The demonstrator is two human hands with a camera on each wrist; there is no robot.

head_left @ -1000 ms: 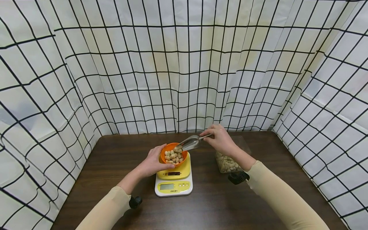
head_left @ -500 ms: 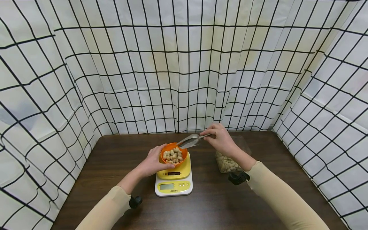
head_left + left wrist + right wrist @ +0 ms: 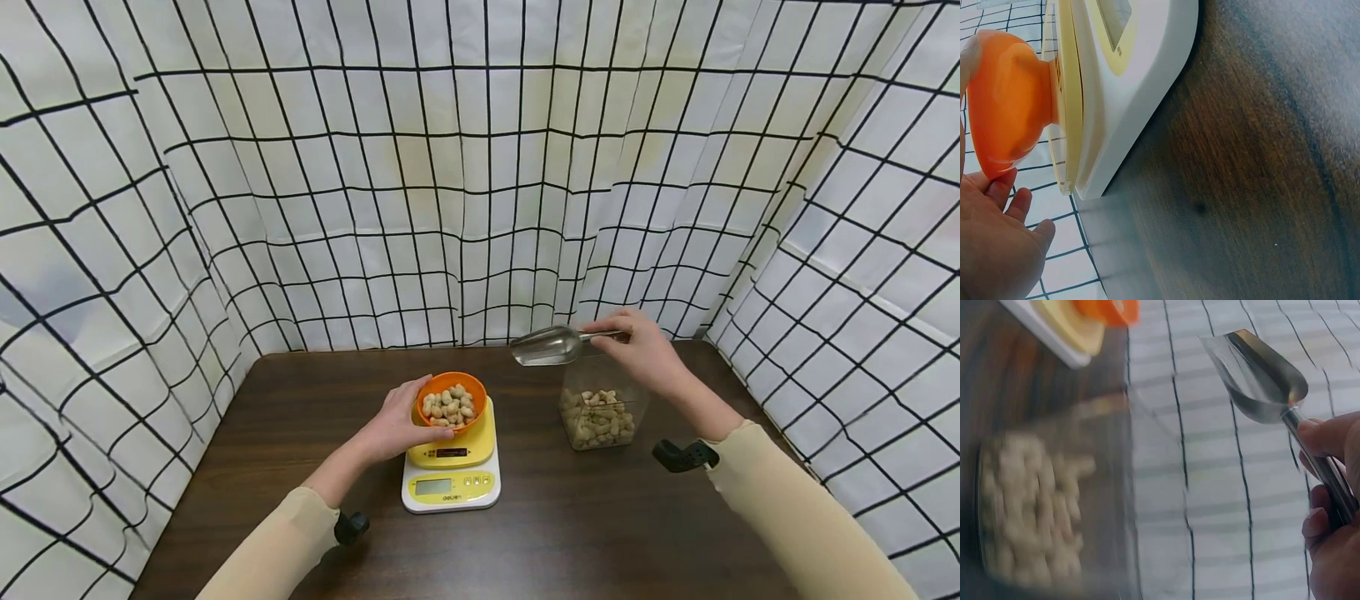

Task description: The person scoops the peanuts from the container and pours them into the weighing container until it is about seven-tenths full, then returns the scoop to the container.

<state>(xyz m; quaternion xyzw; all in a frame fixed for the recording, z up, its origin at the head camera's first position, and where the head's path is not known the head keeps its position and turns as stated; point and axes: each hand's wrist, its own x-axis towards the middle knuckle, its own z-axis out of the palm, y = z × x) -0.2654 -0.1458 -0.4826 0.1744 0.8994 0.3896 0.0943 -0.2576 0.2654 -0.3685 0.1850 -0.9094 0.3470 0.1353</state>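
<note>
On a yellow and white digital kitchen scale (image 3: 452, 490) stands an orange bowl (image 3: 478, 392) with peanuts in their shells (image 3: 448, 407) inside. My left hand (image 3: 397, 421) grips the bowl by its side, thumb at the front and fingers behind; the left wrist view shows the fingertips against the orange bowl (image 3: 1010, 100). My right hand (image 3: 637, 346) holds a metal scoop (image 3: 551, 345) by its handle, above a clear plastic container (image 3: 633, 421). No peanuts show in the scoop (image 3: 1260, 378) in the right wrist view. More peanuts (image 3: 1032, 512) lie in the container, blurred there.
Both the scale and the container stand on a dark wooden table (image 3: 570, 533), the container to the right of the scale. White curtains with a black grid (image 3: 465, 208) hang behind the table and along both sides.
The scoop has left the bowl's rim and moved right and up with my right hand, over the container. Peanuts at its lip have dropped into the bowl. My left hand stays on the bowl.
</note>
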